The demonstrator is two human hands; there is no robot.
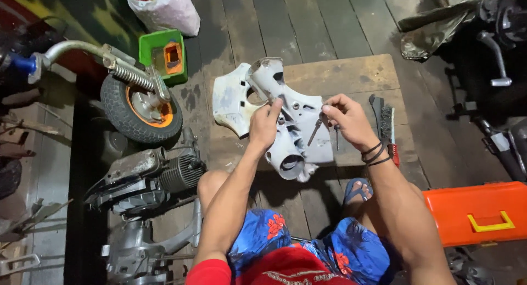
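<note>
A pale grey scooter headset casting [285, 115] lies on a wooden board [351, 73] in front of me. My left hand [265, 124] rests on the casting's middle, fingers gripping its neck. My right hand [347, 119] pinches a small metal bolt or tool [317, 128] by its top, its tip pointing down at the casting's right side. Black bands circle my right wrist.
A wire brush [384, 120] and red-handled tool lie right of the board. An orange toolbox [477, 213] stands at lower right. A small wheel with fork [140, 106], an engine [148, 180] and a green tray [163, 54] are on the left. A dark scooter part sits top right.
</note>
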